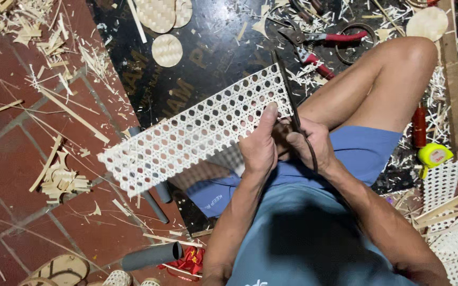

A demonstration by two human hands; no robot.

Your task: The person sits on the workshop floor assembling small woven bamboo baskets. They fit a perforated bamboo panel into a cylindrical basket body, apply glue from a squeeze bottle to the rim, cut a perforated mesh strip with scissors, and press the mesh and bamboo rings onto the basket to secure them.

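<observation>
A long white strip of open-weave cane mesh (186, 135) stretches from the lower left up to the right across my lap. My left hand (259, 148) grips its right end, thumb pressed on top. My right hand (314, 143) is closed on a thin dark rod or strand (288, 90) that runs along the mesh's right edge and curves down past my wrist. My bare knee (393, 69) rises at the right, above blue shorts.
Red-handled cutters (314, 45) lie on the black board beyond the mesh. Round woven discs (166, 50) sit at top centre. A yellow tape measure (434, 156) and more white mesh (451, 233) are at right. Grey tubes (149, 255) and bamboo shavings litter the red tiles.
</observation>
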